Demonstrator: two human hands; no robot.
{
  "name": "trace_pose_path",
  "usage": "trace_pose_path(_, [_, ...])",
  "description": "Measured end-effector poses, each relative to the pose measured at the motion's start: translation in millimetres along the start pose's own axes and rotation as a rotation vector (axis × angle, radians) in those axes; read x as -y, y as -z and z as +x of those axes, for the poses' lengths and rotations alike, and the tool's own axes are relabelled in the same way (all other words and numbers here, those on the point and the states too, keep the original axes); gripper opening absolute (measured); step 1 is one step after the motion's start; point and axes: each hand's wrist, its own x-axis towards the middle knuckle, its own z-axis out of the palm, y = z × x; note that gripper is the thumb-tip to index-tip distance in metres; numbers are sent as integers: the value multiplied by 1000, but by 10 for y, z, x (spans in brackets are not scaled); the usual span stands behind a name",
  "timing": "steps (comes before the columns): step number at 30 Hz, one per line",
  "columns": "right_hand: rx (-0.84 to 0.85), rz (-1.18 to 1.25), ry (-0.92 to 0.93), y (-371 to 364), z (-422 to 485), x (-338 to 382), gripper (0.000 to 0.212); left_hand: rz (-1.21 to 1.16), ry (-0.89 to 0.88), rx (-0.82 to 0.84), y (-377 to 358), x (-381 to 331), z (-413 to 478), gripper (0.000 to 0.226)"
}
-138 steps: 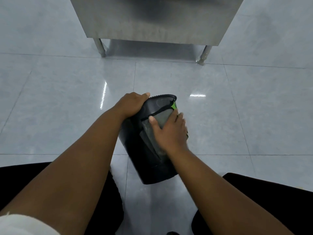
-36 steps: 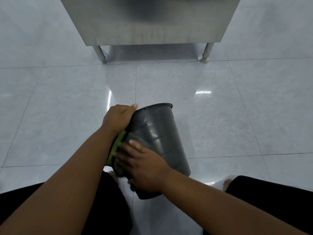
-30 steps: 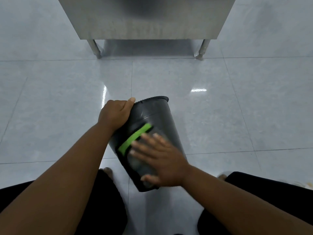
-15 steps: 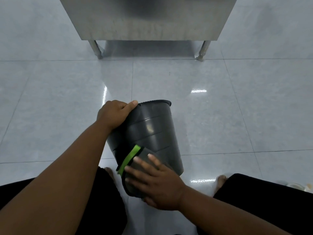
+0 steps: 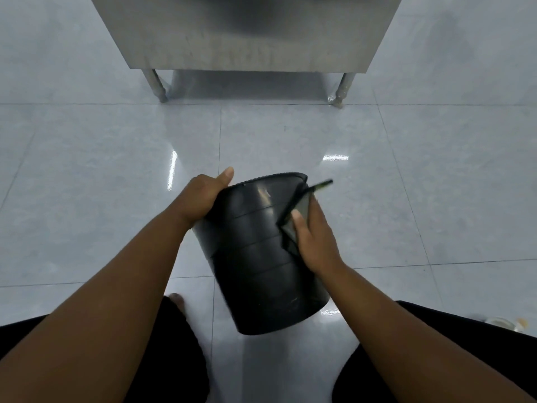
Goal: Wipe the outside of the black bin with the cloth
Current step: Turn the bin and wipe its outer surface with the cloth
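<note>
- The black bin point(image 5: 261, 257) is sitting tilted on the floor point(image 5: 87, 199) between the person's knees.
- The left hand point(image 5: 203, 196) is gripping its rim.
- The right hand point(image 5: 315, 237) is pressing the cloth point(image 5: 299, 210) flat against the upper right side.
- Wiping is midway, I'd judge; the far side is probably left.

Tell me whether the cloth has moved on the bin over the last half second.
Yes. The cloth, pressed by the right hand, went from low on the bin's left side, near its base, up to the right side beside the rim, which the left hand holds.
</note>
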Motion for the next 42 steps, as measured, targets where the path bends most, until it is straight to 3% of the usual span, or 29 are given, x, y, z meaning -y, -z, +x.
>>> trace_pose_path(2, [-34,-379,221,-140,-16,232,87,-23,61,-43,-2,93,34,73])
trace_pose_path(4, [43,-717,605,-375,-146,429,85,-34,80,-70,-12,119,42,64])
trace_pose_path(6, [210,-889,986,-527,-229,501,76,-4,64,-60,-8,129,15,61])
trace_pose_path(8, [288,-889,1148,-515,-134,433,69,-3,39,-46,-9,140,-4,61])
trace_pose_path(10, [264,-718,1132,-383,17,345,67,-34,37,-26,-44,138,-11,59])
trace_pose_path(12, [188,-589,990,-225,145,257,72,-40,49,-35,-63,139,0,58])
trace_pose_path(14, [106,-425,724,-65,271,107,79,-60,78,-59,-40,154,28,57])
trace_pose_path(17, [136,-47,194,86,444,-95,84,-58,98,-68,13,224,33,57])
trace_pose_path(20, [108,57,-31,47,459,-93,80,-5,139,-34,90,253,-37,74])
trace_pose_path(22, [22,-12,-5,-81,343,-12,78,29,186,41,229,258,-91,81])
trace_pose_path(26, [-20,-290,164,-451,-9,339,89,86,155,116,381,-47,-205,61])
trace_pose_path(30, [105,-612,649,-912,-526,710,82,248,68,12,197,-194,-289,73])
trace_pose_path(32, [247,-754,955,-1019,-666,720,79,236,60,-15,199,-112,-317,84])
trace_pose_path(34, [277,-829,1114,-968,-567,673,78,192,38,-3,246,-58,-322,91])
trace_pose_path(36, [190,-705,1054,-813,-354,610,81,185,0,17,259,-58,-300,85])
trace_pose_path(38, [125,-510,872,-621,-169,475,84,201,-15,55,257,-67,-265,76])
trace_pose_path(42, [84,-249,641,-481,-29,199,81,244,-20,48,246,-81,-188,63])
